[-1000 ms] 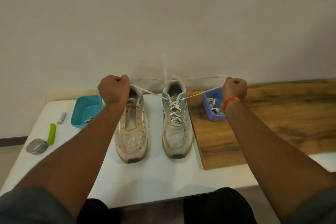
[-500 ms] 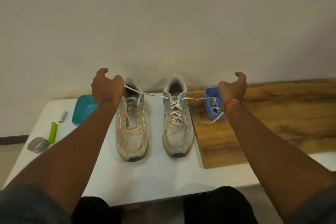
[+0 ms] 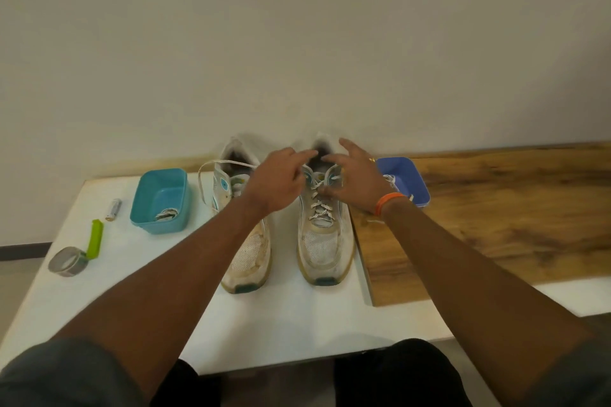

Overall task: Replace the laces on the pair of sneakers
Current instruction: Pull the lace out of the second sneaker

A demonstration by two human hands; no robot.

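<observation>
Two worn white sneakers stand side by side on the white table [image 3: 297, 324], toes toward me. The right sneaker [image 3: 325, 244] is laced with a white lace [image 3: 319, 208]; the left sneaker [image 3: 246, 251] shows no lacing. My left hand [image 3: 276, 183] reaches across the left sneaker to the right sneaker's collar. One lace end [image 3: 203, 175] arcs out to the left from under it. My right hand [image 3: 355, 182], fingers spread, rests at the top eyelets with its thumb on the lacing. Its grip on the other lace end is hidden.
A teal tub [image 3: 142, 195] holding a coiled lace stands left of the sneakers. A blue tub [image 3: 408, 175] sits behind my right wrist on a wooden board [image 3: 496, 225]. A battery [image 3: 113, 208], a green clip [image 3: 95, 238] and a tape roll [image 3: 67, 262] lie far left.
Both hands came in from wide apart to meet over the right sneaker's collar. The lace, pulled taut a second ago, now hangs slack and loops to the left.
</observation>
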